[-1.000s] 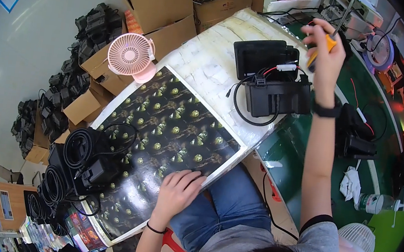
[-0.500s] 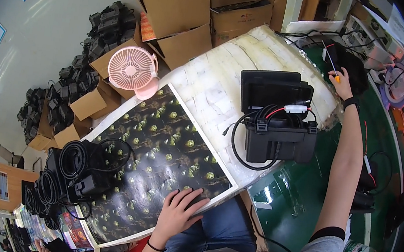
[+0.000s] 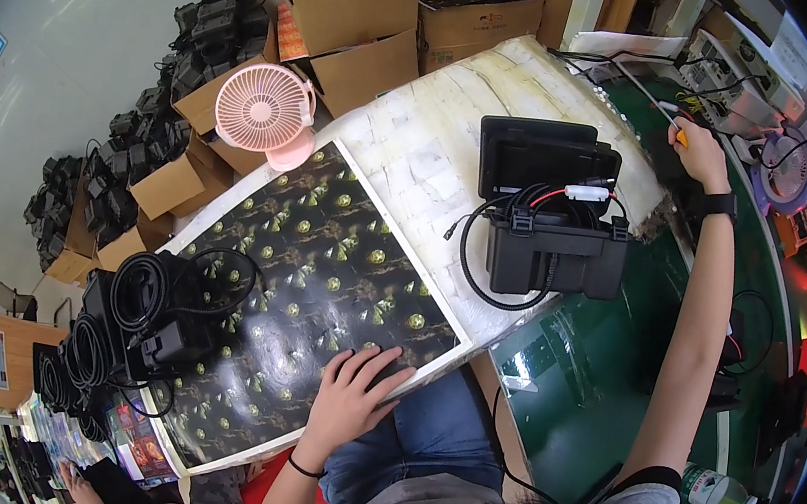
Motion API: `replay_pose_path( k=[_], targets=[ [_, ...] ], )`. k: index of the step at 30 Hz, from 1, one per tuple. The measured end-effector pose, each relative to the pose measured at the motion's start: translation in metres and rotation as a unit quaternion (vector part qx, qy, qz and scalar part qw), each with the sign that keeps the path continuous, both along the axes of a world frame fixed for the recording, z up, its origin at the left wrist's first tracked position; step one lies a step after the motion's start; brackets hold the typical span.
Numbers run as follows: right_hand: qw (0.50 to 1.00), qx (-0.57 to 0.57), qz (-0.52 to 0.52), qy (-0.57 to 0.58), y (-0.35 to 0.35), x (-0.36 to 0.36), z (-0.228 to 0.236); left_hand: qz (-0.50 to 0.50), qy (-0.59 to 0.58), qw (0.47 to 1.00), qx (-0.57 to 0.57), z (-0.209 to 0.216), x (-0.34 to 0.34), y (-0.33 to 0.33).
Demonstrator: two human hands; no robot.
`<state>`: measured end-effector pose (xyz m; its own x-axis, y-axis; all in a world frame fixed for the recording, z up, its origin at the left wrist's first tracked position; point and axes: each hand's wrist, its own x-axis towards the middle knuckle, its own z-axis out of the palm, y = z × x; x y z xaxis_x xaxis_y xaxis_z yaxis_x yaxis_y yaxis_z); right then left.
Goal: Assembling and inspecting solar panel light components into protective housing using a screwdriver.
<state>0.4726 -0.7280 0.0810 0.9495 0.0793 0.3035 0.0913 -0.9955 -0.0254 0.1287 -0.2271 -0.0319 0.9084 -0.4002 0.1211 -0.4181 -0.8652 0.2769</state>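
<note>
My left hand [image 3: 352, 397] lies flat, fingers spread, on the near edge of a black mat with a gold pattern [image 3: 320, 272]. My right hand [image 3: 703, 153] is stretched far out to the right and closed on a small tool with an orange handle [image 3: 681, 137]. A black box with a coiled black cable and red wire [image 3: 550, 250] stands on the white padded tabletop [image 3: 417, 143], with a dark screen unit [image 3: 546, 154] just behind it.
A pink desk fan [image 3: 264, 112] stands at the mat's far corner. Black adapters with coiled cables [image 3: 150, 307] pile at the left. Cardboard boxes [image 3: 353, 4] stand behind. A green bench surface [image 3: 590, 376] lies at the right, with devices [image 3: 747, 83] at its far end.
My right hand with the orange tool has shifted further right and slightly nearer across the frames. The view has swung, bringing the black box toward the middle. My left hand stays on the mat.
</note>
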Motion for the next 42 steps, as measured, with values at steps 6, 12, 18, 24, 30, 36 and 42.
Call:
replay_pose_path(
  k=[6,12,18,24,30,36,42],
  targets=[
    [0.989,-0.046,0.070,0.122,0.051,-0.068,0.053,0.004,-0.009,1.000,-0.003,0.003,-0.006,0.000],
    [0.975,-0.025,0.176,0.134,0.106,-0.152,0.086,0.003,-0.026,0.999,-0.029,0.000,-0.007,0.002],
    [0.982,0.035,0.187,0.015,0.085,-0.125,0.060,-0.014,-0.052,0.997,-0.058,-0.009,-0.010,0.009],
    [0.960,0.108,0.223,0.130,0.167,-0.135,0.028,0.007,-0.132,0.991,-0.026,-0.034,-0.025,0.010],
    [0.958,-0.012,0.280,0.057,0.207,-0.152,-0.031,0.149,-0.163,0.972,-0.081,-0.039,-0.092,0.047],
    [0.963,0.056,0.258,0.047,0.223,-0.163,-0.044,0.219,-0.165,0.949,-0.153,-0.042,-0.126,0.084],
    [0.906,0.135,0.390,0.091,0.320,-0.244,-0.040,0.270,-0.105,0.911,-0.295,-0.020,-0.118,0.074]
  ],
)
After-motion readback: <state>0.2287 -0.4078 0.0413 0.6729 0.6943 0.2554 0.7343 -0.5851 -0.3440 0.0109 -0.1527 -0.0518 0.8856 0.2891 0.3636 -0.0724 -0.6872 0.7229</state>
